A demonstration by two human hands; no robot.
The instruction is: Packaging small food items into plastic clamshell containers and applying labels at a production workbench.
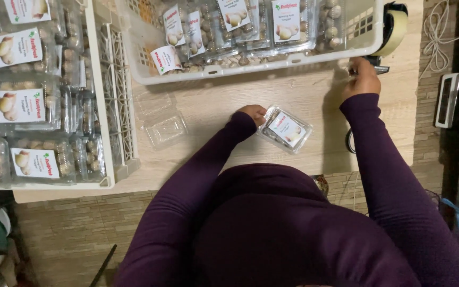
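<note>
Head view: my left hand (pixel 253 113) presses the labelled clear box (pixel 285 129) flat on the counter (pixel 314 95); my right hand (pixel 362 77), well apart, pinches tape at the dispenser (pixel 391 26).

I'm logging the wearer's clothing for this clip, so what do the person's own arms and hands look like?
Both arms are covered by long, dark purple sleeves of a plain, close-fitting knit top, with no visible pattern. The cuffs end at the wrists. The left hand and right hand are bare: no gloves, and no rings or watch can be made out.

Left hand (pixel 252 112) rests curled (sleeve to the wrist), right hand (pixel 362 77) reaches forward.
</note>
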